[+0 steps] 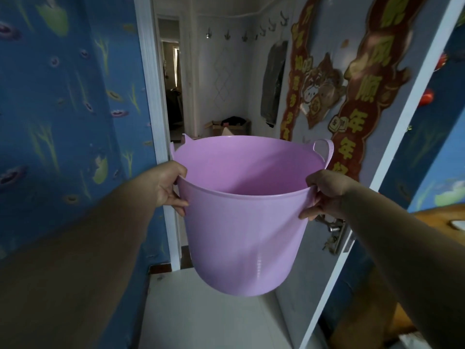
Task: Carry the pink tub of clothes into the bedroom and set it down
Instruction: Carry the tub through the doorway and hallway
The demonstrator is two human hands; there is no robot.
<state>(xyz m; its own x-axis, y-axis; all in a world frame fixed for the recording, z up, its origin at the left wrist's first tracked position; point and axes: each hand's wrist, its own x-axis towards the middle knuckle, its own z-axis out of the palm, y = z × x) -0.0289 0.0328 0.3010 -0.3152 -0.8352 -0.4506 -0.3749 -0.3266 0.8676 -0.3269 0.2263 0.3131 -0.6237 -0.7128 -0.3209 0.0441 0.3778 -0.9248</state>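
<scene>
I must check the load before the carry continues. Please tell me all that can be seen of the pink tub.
The round pink plastic tub is glossy and soft-looking, with a rolled rim, a rounded base and two loop handles on its far side. It hangs in the air, tilted toward the camera, in front of an open doorway. The visible part of its inside shows no clothes. The left hand and right hand grip the rim on opposite sides, fingers pressed on the outer wall.
</scene>
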